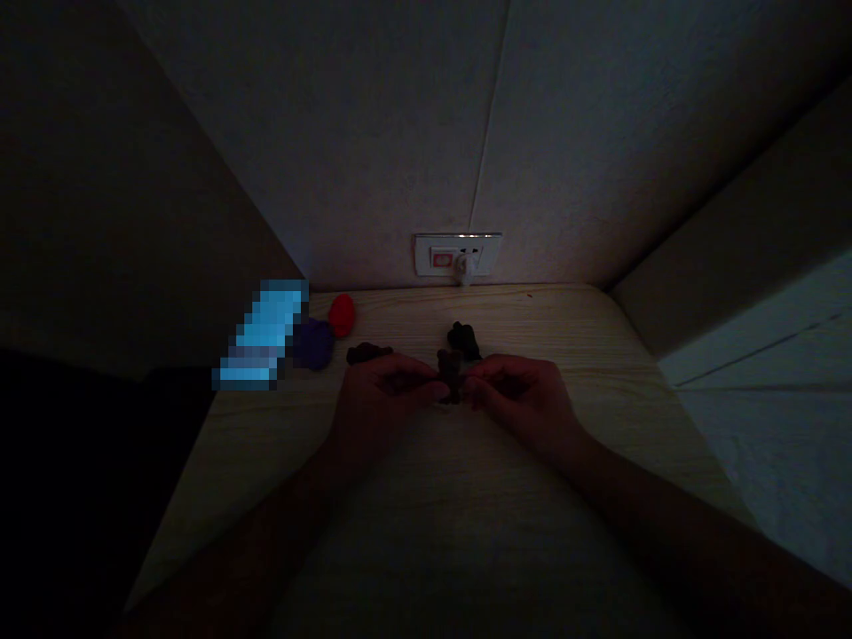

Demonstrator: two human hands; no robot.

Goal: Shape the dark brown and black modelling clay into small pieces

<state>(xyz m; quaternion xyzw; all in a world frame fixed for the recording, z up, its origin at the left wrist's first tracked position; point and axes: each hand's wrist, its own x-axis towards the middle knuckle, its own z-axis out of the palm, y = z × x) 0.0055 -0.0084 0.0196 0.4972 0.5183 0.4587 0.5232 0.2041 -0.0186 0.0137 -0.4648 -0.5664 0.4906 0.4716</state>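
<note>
Dim light obscures the detail of a brown figure [449, 366] pinched at its 2 sides between the thumb and fingertips of a left hand [386, 395] and a right hand [525, 395], a dark lump [366, 351] partly hidden behind the left. Both forearms [286, 519] angle inward, cut off by the frame, over a pale wooden tabletop [426, 515] against a wall [333, 133] with a socket [459, 255].

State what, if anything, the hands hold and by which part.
A small dark brown piece, apparently pinched at its edges: the left hand on its left side, the right hand on its right.
</note>
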